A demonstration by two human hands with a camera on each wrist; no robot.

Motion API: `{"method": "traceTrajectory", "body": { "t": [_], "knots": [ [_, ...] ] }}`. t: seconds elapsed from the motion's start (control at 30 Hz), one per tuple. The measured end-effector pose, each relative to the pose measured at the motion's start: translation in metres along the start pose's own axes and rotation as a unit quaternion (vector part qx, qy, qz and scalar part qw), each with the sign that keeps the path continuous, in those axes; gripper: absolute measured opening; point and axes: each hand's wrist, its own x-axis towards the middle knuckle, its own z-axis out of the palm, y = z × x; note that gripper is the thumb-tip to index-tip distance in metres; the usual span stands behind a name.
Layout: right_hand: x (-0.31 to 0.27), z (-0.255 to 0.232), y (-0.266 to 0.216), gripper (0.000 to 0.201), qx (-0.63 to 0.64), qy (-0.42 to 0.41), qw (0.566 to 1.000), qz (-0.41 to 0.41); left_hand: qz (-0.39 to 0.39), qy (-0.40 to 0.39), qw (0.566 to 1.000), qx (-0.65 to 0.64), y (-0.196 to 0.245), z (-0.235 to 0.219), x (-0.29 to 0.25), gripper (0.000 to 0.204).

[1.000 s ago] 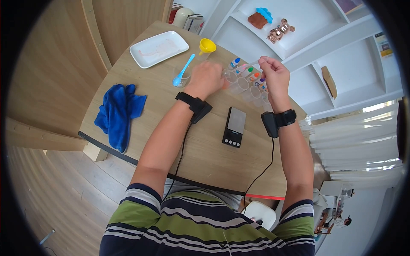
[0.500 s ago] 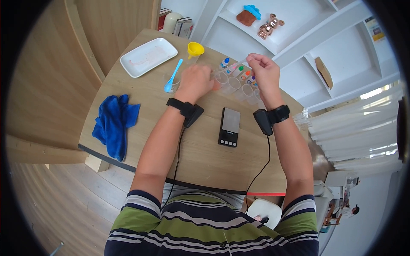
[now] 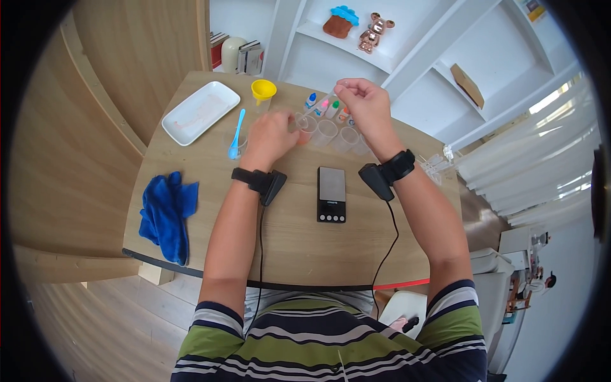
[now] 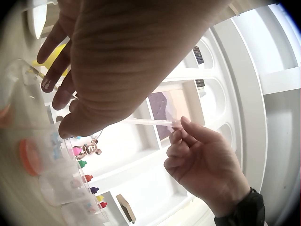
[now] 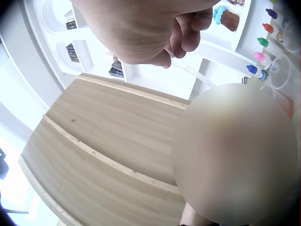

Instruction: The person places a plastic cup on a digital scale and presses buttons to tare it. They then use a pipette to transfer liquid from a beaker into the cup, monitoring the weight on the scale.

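Observation:
My right hand point(image 3: 369, 109) pinches the upper end of a slim clear plastic dropper point(image 4: 148, 122) between thumb and fingers. The dropper slants down toward the leftmost clear cup point(image 3: 307, 129), which has orange-red liquid at its bottom. At that cup's side, the thumb and finger of my left hand point(image 3: 270, 135) pinch its rim; the dropper's lower end is hidden behind this hand in the left wrist view. More clear cups point(image 3: 326, 132) stand in a row to the right. Behind them are small dropper bottles with coloured caps point(image 3: 310, 100).
A black digital scale point(image 3: 331, 194) lies nearer the body. On the left are a blue cloth point(image 3: 167, 216), a white tray point(image 3: 184, 130), a light blue spoon point(image 3: 237, 134) and a yellow funnel point(image 3: 263, 91). Cables run from both wrists. White shelves point(image 3: 347, 54) stand behind the table.
The head view has turned, so the table and hands appear further left and somewhat lower. Both hands keep their places, the dropper still slanting from the right hand toward the cup.

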Motion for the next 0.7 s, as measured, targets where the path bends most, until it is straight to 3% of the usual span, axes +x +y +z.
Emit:
{"method": "traceTrajectory", "body": {
  "t": [0.7],
  "knots": [
    [-0.001, 0.0001, -0.0012, 0.022, 0.0, -0.018, 1.0, -0.001, -0.011, -0.001, 1.0, -0.018, -0.0027, 0.0027, 0.0019, 0.035]
  ]
}}
